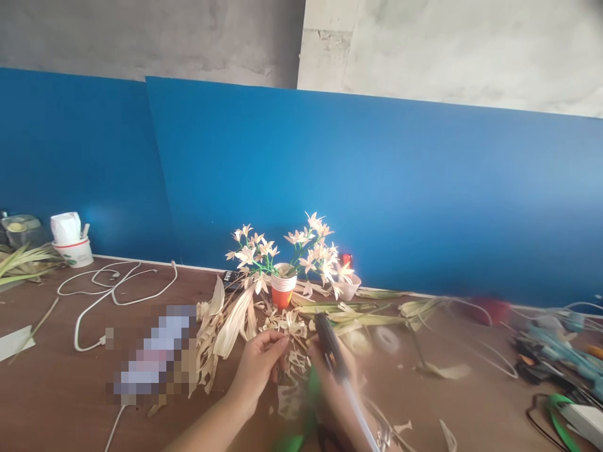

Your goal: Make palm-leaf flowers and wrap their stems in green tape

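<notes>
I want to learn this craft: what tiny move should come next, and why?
Perhaps ease the dark tool, maybe a glue gun, toward the left hand: the right hand holds it close by, and the left thumb and finger look pinched above the pale scraps.

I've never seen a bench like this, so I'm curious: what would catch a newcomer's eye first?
Probably the spray of pale, star-shaped flowers on green stems, at and around an orange-and-white cup near the back of the table, bright against the big blue panel. Next, perhaps, the two hands in front: the left among pale scraps, the right holding a dark tool.
</notes>
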Demonstrator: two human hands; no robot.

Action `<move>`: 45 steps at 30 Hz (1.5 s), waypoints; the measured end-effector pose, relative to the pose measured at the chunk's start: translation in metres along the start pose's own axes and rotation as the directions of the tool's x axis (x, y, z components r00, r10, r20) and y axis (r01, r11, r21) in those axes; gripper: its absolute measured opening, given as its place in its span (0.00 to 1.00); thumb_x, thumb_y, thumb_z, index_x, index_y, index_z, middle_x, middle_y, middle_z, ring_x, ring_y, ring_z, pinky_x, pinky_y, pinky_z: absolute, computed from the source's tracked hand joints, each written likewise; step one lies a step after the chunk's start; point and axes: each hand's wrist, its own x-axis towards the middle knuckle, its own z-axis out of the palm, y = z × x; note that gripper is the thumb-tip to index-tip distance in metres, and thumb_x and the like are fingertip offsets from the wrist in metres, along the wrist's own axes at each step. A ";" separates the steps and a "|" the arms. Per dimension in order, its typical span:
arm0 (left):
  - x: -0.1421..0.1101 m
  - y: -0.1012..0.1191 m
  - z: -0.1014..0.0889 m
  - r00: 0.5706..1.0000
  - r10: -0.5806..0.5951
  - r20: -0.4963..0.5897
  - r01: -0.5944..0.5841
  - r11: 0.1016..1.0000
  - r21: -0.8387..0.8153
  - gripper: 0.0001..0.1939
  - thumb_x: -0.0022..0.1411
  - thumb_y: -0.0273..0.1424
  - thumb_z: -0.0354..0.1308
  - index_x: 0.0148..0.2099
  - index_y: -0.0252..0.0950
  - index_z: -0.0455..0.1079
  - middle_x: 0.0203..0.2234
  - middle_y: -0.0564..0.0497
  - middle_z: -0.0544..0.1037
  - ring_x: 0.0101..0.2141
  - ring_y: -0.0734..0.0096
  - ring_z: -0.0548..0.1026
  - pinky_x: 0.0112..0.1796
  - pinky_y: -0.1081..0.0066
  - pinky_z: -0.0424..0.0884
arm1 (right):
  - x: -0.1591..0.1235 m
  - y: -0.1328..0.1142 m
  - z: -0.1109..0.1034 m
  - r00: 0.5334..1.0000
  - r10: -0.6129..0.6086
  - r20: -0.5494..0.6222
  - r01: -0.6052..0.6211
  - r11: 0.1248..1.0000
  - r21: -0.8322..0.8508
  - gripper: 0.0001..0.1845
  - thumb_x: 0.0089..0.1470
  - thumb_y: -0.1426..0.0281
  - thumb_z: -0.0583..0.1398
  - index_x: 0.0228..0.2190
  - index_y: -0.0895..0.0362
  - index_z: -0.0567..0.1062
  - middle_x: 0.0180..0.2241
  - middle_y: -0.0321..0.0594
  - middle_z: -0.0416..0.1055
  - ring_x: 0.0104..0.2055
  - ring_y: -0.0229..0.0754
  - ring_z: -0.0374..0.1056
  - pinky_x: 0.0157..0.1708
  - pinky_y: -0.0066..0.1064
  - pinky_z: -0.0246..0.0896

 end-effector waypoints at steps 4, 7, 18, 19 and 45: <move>0.002 0.003 -0.002 0.997 -0.001 -0.082 0.000 1.000 -0.006 0.17 0.44 0.43 0.64 0.30 0.35 0.71 0.09 0.62 0.58 0.13 0.82 0.54 0.16 0.78 0.46 | -0.001 -0.002 -0.001 0.961 -0.171 0.216 0.188 0.980 -0.061 0.06 0.52 0.70 0.56 0.26 0.57 0.70 0.25 0.36 0.63 0.26 0.37 0.61 0.26 0.28 0.58; 0.002 0.004 -0.001 0.995 0.014 -0.101 -0.018 0.999 -0.033 0.16 0.43 0.42 0.64 0.29 0.35 0.71 0.11 0.63 0.57 0.13 0.83 0.52 0.17 0.78 0.46 | -0.002 0.000 0.002 0.942 -0.170 0.290 0.196 0.978 -0.065 0.06 0.52 0.71 0.56 0.26 0.58 0.72 0.27 0.37 0.64 0.28 0.38 0.63 0.27 0.28 0.58; 0.002 0.001 -0.002 0.992 0.042 -0.117 -0.044 0.999 -0.013 0.16 0.46 0.43 0.63 0.31 0.35 0.72 0.12 0.63 0.57 0.14 0.83 0.50 0.17 0.78 0.46 | -0.003 0.005 0.005 0.958 -0.087 0.272 0.125 0.984 -0.124 0.10 0.52 0.70 0.55 0.22 0.58 0.72 0.26 0.37 0.66 0.26 0.37 0.64 0.25 0.26 0.58; 0.001 0.002 -0.001 0.992 0.036 -0.125 -0.038 0.999 -0.013 0.16 0.45 0.43 0.63 0.31 0.35 0.72 0.12 0.63 0.57 0.14 0.83 0.50 0.17 0.78 0.46 | -0.003 0.006 0.006 0.959 -0.089 0.269 0.127 0.984 -0.127 0.11 0.52 0.70 0.55 0.21 0.58 0.71 0.25 0.37 0.66 0.25 0.37 0.64 0.25 0.26 0.58; -0.001 0.004 0.000 0.993 0.042 -0.110 -0.040 0.999 0.015 0.13 0.50 0.40 0.60 0.32 0.34 0.70 0.12 0.63 0.54 0.15 0.84 0.48 0.18 0.79 0.46 | -0.004 0.011 0.005 0.947 -0.045 0.318 0.108 0.977 -0.183 0.10 0.48 0.77 0.54 0.18 0.59 0.68 0.25 0.38 0.65 0.26 0.37 0.64 0.25 0.25 0.57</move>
